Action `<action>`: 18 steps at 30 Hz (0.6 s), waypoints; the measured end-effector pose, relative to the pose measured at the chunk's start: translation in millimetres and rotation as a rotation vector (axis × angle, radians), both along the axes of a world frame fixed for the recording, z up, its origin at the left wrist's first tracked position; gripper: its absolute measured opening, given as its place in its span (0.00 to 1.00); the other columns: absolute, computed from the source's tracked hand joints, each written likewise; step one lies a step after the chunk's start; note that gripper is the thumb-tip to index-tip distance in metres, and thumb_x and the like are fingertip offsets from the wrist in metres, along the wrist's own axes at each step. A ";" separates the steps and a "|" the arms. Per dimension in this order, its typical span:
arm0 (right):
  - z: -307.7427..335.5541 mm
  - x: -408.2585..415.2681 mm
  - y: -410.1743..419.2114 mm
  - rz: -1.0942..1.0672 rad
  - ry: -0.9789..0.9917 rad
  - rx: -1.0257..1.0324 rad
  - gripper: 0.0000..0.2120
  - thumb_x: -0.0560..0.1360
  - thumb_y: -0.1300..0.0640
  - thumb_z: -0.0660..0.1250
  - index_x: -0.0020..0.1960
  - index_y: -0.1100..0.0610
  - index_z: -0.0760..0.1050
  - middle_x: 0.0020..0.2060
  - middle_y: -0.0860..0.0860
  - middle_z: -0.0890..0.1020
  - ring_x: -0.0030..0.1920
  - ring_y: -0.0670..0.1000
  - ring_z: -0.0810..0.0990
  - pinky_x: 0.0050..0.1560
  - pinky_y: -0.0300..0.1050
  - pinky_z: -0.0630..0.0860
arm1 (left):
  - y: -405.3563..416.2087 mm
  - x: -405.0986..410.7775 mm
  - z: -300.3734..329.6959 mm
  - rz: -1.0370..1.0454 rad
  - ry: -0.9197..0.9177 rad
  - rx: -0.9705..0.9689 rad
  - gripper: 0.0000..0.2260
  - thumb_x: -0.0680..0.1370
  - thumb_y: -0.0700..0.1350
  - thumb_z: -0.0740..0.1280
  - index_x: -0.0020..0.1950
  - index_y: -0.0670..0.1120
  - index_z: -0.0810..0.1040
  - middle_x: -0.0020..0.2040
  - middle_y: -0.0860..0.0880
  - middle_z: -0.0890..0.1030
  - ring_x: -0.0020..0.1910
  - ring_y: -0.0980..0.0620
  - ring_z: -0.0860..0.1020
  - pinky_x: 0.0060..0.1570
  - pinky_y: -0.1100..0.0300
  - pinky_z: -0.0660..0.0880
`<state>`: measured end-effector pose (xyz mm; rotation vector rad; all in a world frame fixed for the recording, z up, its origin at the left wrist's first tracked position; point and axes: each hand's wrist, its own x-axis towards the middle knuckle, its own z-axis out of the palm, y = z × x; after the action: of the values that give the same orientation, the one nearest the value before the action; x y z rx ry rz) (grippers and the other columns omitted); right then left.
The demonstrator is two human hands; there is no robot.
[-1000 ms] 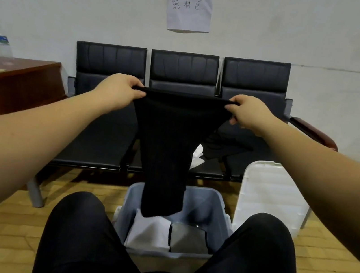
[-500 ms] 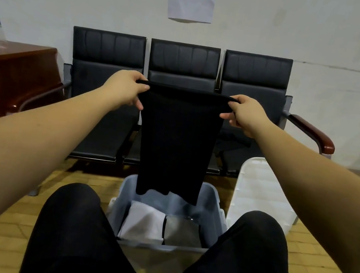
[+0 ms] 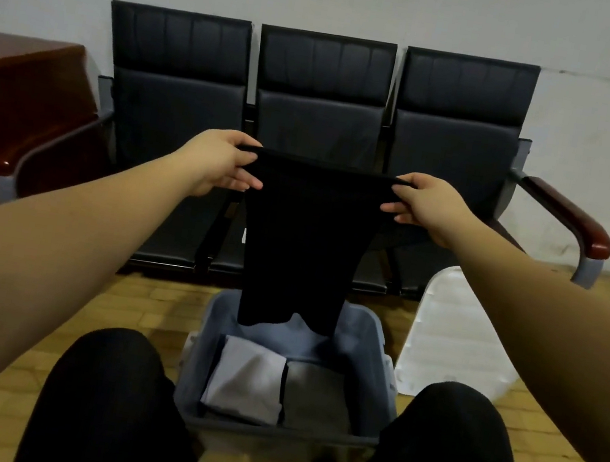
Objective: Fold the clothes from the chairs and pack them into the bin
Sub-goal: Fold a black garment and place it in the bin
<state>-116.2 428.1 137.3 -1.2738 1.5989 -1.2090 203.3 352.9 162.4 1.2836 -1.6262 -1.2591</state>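
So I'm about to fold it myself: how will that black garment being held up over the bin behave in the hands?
Probably floppy: the black garment hangs straight down from where the left hand and right hand pinch its top edge. Likely light, since fingertip pinches carry it. Its hem dangles by the bin and may sway or bunch when lowered.

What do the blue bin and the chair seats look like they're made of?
The bin looks like matte molded plastic: smooth thin walls, rounded corners, a rolled rim. The chairs seem padded leather or vinyl, probably synthetic: a soft sheen and stitched panels on the backs, with grey metal frames.
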 end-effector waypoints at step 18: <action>-52.6 -41.1 -227.4 -0.048 0.063 0.049 0.06 0.83 0.59 0.61 0.57 0.53 0.76 0.52 0.51 0.81 0.42 0.46 0.85 0.36 0.37 0.79 | -224.9 -71.5 -60.4 0.077 -0.032 0.027 0.11 0.84 0.36 0.59 0.63 0.46 0.75 0.55 0.42 0.81 0.47 0.51 0.85 0.46 0.60 0.82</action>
<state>-157.4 200.6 84.8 -1.2603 1.7024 -1.1620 131.9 127.9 102.0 1.3764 -1.5710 -1.2235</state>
